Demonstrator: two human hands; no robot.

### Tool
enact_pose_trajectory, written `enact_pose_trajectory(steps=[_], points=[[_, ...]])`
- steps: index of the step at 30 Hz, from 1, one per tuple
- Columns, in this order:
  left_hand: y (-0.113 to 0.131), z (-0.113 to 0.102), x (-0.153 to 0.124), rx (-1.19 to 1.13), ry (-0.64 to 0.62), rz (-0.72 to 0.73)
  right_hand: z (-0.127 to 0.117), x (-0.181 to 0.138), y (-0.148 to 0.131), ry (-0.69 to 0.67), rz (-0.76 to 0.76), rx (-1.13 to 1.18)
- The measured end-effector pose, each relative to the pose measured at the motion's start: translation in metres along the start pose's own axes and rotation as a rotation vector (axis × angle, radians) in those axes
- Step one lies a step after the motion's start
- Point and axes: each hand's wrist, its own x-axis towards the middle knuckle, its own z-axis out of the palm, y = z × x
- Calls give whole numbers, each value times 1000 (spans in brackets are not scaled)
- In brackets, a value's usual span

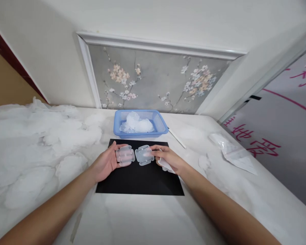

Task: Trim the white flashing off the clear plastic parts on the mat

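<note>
My left hand (106, 162) supports a thin translucent plastic piece (125, 156), with the fingers behind it and visible through it. The piece is roughly square, with rounded lobes and small round marks near its corners. Close beside it, a narrow gap apart, a similar translucent plastic piece (144, 155) is pinched by the fingertips of my right hand (169, 159). Tucked under that hand's palm are more whitish pieces (165, 165), partly hidden by the fingers. Both hands are above a black rectangular mat (140, 182).
Behind the mat, a blue plastic basket (140, 134) contains similar translucent pieces (137, 124). A white stick (177, 139) lies to its right. Heaps of whitish pieces (40, 149) cover the table's left side. A clear plastic bag (233, 153) lies at right, and a wall panel (153, 78) stands behind.
</note>
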Motion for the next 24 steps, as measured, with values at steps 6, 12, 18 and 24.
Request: enact_pose_trajectory(steps=[6, 12, 18, 24], points=[[0, 1, -2, -40, -30, -20, 4, -6, -2, 15, 1, -20], [0, 0, -3, -29, -55, -42, 5, -10, -1, -22, -63, -13], [-2, -1, -2, -17, -98, -21, 10, -10, 4, -51, -214, -165], [-7, 3, -5, 172, -68, 207, 13, -6, 10, 9, -387, -335]])
